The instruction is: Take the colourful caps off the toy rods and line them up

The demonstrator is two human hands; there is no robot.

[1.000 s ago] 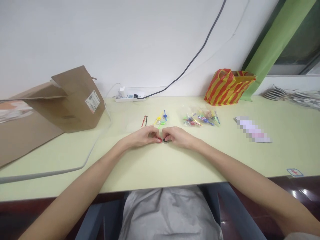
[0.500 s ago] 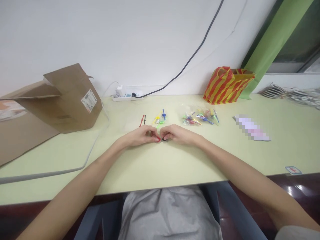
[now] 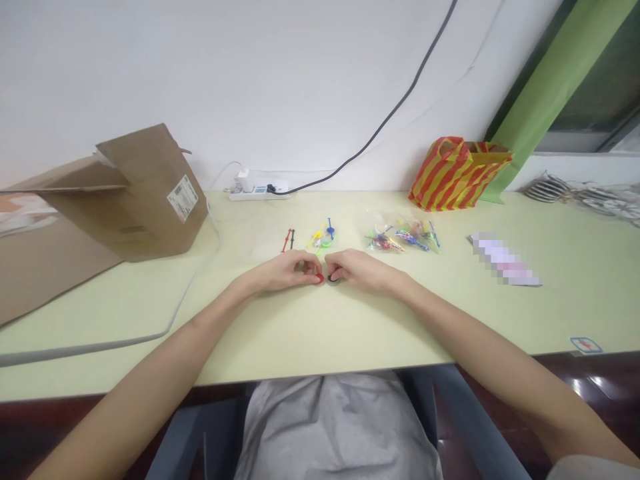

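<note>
My left hand is closed with thumb and finger on a small red disc at the table's middle. Close beside it, my right hand pinches a small black disc. The two discs sit low over the tabletop, a narrow gap apart, and fingertips cover part of each. Just beyond my left hand lie a red plastic stick and a black plastic stick. Behind my fingers are a blue stick with a round disc on it, a yellow piece and a green piece.
Clear bags of colourful small parts lie right of centre. A striped bag stands at the back right, near a flat pixelated item. An open cardboard box is at left, a power strip by the wall.
The two hands have drawn slightly apart, so the gap between the red and black discs is a little wider. The whole view has shifted slightly.
</note>
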